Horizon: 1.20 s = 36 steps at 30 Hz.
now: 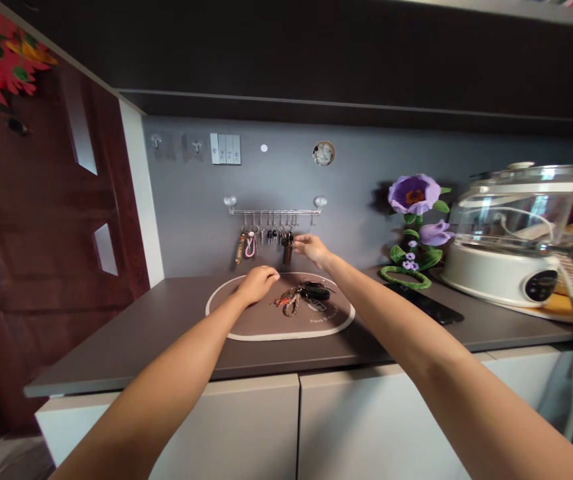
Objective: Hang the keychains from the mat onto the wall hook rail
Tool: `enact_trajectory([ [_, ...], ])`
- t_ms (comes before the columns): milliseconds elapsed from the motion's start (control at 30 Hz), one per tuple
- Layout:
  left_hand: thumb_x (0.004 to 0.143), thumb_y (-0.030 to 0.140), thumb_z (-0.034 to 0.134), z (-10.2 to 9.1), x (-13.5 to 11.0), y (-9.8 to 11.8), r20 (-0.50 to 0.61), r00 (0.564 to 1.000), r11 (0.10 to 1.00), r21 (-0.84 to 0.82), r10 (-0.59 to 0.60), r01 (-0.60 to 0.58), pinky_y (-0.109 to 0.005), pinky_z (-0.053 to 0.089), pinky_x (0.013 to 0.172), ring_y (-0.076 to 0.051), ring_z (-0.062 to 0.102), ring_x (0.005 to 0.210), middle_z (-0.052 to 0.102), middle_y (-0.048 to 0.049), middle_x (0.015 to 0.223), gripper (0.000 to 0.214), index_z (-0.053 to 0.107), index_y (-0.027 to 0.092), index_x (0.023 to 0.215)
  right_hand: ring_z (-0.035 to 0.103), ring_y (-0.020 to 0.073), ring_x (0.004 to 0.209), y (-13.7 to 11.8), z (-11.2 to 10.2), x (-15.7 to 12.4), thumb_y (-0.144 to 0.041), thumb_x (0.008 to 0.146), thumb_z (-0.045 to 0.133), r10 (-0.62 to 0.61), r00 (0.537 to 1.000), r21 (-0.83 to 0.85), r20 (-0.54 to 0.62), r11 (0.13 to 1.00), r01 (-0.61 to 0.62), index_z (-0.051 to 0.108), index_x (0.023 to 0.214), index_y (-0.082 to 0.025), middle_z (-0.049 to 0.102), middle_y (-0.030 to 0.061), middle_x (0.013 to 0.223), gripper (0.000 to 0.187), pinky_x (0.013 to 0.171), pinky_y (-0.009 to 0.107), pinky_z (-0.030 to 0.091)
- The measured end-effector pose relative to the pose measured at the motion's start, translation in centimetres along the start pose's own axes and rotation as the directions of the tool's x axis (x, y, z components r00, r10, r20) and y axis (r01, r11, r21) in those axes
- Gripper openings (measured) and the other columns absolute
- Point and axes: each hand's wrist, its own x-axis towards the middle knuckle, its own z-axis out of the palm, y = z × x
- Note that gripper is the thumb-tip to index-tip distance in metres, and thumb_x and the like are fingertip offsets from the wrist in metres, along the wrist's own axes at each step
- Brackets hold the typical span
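Observation:
My right hand (311,248) reaches to the wall, its fingertips closed at a bunch of keys (290,238) by the right part of a clear hook rail (275,212). A dark brown fob (287,253) hangs just below those fingertips. Other keys (271,237) and a pink strap keychain (250,245) dangle from hooks further left. Low over the left part of a brown oval mat (246,327) is my left hand (258,284), fingers curled together, with nothing showing in it. On the mat lies another bunch with a black car key (315,290) and a braided loop (292,303).
To the right stand purple fabric flowers (414,195), a black phone (431,305) lying flat, and a white appliance with a clear top (496,267). A dark cabinet (316,53) overhangs the counter (156,327). The door (41,233) is at left.

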Motion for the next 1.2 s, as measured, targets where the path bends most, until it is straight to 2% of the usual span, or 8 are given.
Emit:
enact_trajectory([
  [200, 0.083, 0.024, 0.041, 0.0, -0.1, 0.0, 0.002, 1.0, 1.0, -0.015, 0.011, -0.011, -0.026, 0.04, 0.072, -0.016, 0.056, 0.078, 0.065, -0.006, 0.082, 0.024, 0.064, 0.015, 0.08, 0.051, 0.0068, 0.056, 0.8, -1.4, -1.6, -0.018, 0.07, 0.061, -0.048, 0.994, -0.108, 0.095, 0.992, 0.058, 0.057, 0.076, -0.014, 0.058, 0.0001, 0.063, 0.009, 0.057, 0.02, 0.041],
  [400, 0.083, 0.025, 0.041, 0.0, -0.1, 0.4, 0.017, 1.0, 1.0, -0.015, 0.02, -0.02, -0.027, 0.04, 0.073, -0.017, 0.056, 0.079, 0.065, -0.006, 0.084, 0.025, 0.064, 0.016, 0.081, 0.045, 0.0078, 0.055, 2.8, -3.4, -2.8, -0.038, 0.058, 0.068, -0.148, 0.982, -0.259, 0.116, 0.95, 0.173, 0.058, 0.067, -0.013, 0.054, -0.0027, 0.057, 0.028, 0.059, 0.023, 0.038],
  [500, 0.083, 0.026, 0.042, 0.1, -0.1, 0.4, 0.016, 1.0, 1.0, -0.013, 0.013, -0.013, -0.027, 0.041, 0.073, -0.017, 0.056, 0.079, 0.065, -0.0062, 0.083, 0.025, 0.064, 0.016, 0.08, 0.046, 0.0089, 0.055, 4.0, -4.4, -3.6, -0.043, 0.058, 0.066, -0.155, 0.98, -0.33, 0.125, 0.925, 0.188, 0.059, 0.067, -0.013, 0.055, -0.0016, 0.058, 0.032, 0.059, 0.024, 0.038],
  [667, 0.082, 0.025, 0.042, 0.2, -0.2, 0.3, 0.028, 0.999, 0.999, -0.023, 0.024, -0.023, -0.027, 0.041, 0.073, -0.016, 0.056, 0.078, 0.064, -0.0054, 0.082, 0.024, 0.064, 0.016, 0.079, 0.051, 0.0101, 0.058, 5.2, -6.0, -4.6, -0.033, 0.063, 0.063, -0.15, 0.983, -0.47, 0.107, 0.863, 0.183, 0.061, 0.071, -0.014, 0.059, 0.0005, 0.062, 0.021, 0.059, 0.023, 0.04],
  [833, 0.082, 0.024, 0.043, 0.3, -0.2, 0.3, 0.043, 0.999, 1.0, -0.022, 0.019, -0.018, -0.026, 0.041, 0.073, -0.016, 0.056, 0.079, 0.065, -0.0052, 0.082, 0.023, 0.064, 0.016, 0.079, 0.054, 0.0095, 0.06, 5.4, -7.2, -5.2, -0.022, 0.065, 0.063, -0.122, 0.988, -0.69, 0.099, 0.707, 0.156, 0.063, 0.075, -0.016, 0.063, 0.0003, 0.068, 0.011, 0.06, 0.02, 0.041],
  [967, 0.082, 0.024, 0.042, 0.2, -0.3, 0.4, 0.049, 0.999, 1.0, -0.017, 0.015, -0.014, -0.026, 0.04, 0.073, -0.016, 0.056, 0.078, 0.064, -0.0047, 0.082, 0.023, 0.064, 0.016, 0.078, 0.055, 0.0095, 0.063, 5.4, -7.4, -5.4, -0.018, 0.064, 0.064, -0.12, 0.985, -0.787, 0.12, 0.594, 0.168, 0.064, 0.074, -0.018, 0.064, -0.0005, 0.07, 0.01, 0.061, 0.019, 0.04],
  [1067, 0.082, 0.024, 0.042, 0.1, -0.3, 0.6, 0.048, 0.999, 1.0, -0.016, 0.01, -0.009, -0.026, 0.04, 0.074, -0.016, 0.056, 0.078, 0.065, -0.0047, 0.082, 0.023, 0.064, 0.016, 0.078, 0.055, 0.0107, 0.064, 5.5, -7.3, -5.3, -0.016, 0.064, 0.063, -0.137, 0.981, -0.806, 0.135, 0.561, 0.189, 0.064, 0.071, -0.018, 0.064, 0.0002, 0.069, 0.008, 0.062, 0.02, 0.04],
  [1200, 0.082, 0.024, 0.043, 0.0, -0.4, 0.7, 0.052, 0.999, 1.0, -0.008, -0.001, 0.002, -0.026, 0.041, 0.074, -0.016, 0.056, 0.078, 0.065, -0.0046, 0.081, 0.023, 0.064, 0.016, 0.077, 0.054, 0.012, 0.063, 5.6, -7.3, -5.2, -0.015, 0.065, 0.061, -0.193, 0.97, -0.792, 0.147, 0.564, 0.232, 0.064, 0.066, -0.018, 0.063, 0.0012, 0.065, 0.004, 0.063, 0.021, 0.039],
])
